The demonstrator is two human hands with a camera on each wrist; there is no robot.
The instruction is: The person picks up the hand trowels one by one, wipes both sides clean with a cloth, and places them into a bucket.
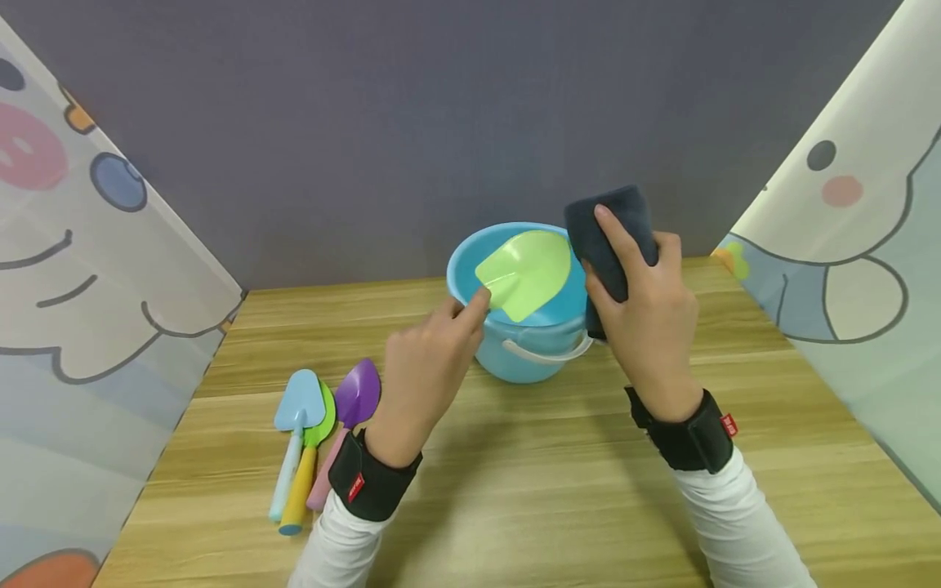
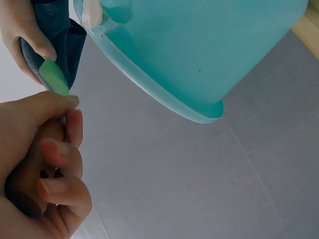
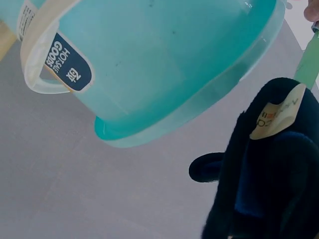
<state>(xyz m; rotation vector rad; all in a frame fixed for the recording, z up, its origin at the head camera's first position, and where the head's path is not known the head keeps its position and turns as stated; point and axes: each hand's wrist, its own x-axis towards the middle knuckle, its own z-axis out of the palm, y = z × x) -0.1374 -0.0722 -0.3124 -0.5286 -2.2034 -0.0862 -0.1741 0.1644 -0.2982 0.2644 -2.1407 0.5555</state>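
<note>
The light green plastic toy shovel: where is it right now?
In the head view, the light green plastic toy shovel is held by the left hand over the blue plastic bucket, just left of the dark blue cloth gripped by the right hand.

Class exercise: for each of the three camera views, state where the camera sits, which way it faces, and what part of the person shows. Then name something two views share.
Head: worn on the head, facing forward and down at the table; both forearms, the left hand and the right hand show.
Left wrist: low beside the left hand's fingers, facing up past the green shovel.
Right wrist: low, facing up at the dark cloth; almost none of the hand shows.
Shared: both wrist views see the blue bucket from below.
</note>
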